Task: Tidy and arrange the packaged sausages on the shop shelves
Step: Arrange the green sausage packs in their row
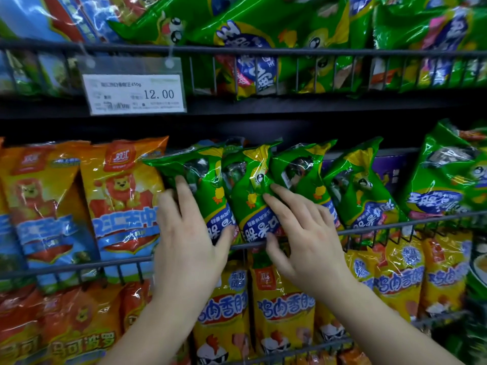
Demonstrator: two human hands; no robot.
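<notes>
Left hand [189,241]: fingers spread, flat against the leftmost green sausage pack [203,185], thumb under it.
Right hand [300,241]: spread flat on the neighbouring green pack [253,196].
Green packs: upright behind the wire rail [395,225].
Price tag [134,93]: above the rail, left.

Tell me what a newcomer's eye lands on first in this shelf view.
Two bare hands at centre: the left hand and right hand press flat on green sausage packs on the middle shelf. Left of them stand orange packs. Above hangs a white price tag reading 12.00.
</notes>
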